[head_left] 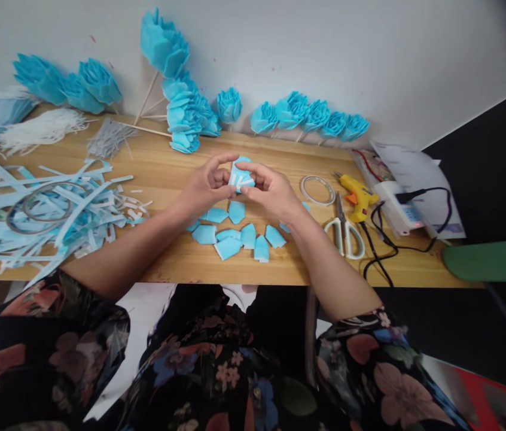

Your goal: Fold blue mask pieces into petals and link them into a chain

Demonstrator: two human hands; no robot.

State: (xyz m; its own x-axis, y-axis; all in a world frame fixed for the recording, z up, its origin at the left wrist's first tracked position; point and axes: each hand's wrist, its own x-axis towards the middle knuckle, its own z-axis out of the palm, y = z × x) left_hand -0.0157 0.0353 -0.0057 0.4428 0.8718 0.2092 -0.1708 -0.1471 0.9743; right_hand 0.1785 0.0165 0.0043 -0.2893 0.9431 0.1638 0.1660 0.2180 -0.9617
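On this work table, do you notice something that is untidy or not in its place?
Yes: the strips at the left lie in a tangled heap, some poking past the front edge of the table, which looks untidy. Small reddish marks also spot the pale wall.

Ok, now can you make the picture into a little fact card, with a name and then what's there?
Left hand: pinching one side of a small blue piece
Right hand: pinching the other side of it
Nearer the person: cut blue petals, lying loose on the wooden table
Along the wall: blue flowers, some with thin sticks showing
On the person's left: a messy heap of strips and a pile of white strings
On the person's right: a tape ring, scissors and a yellow glue gun
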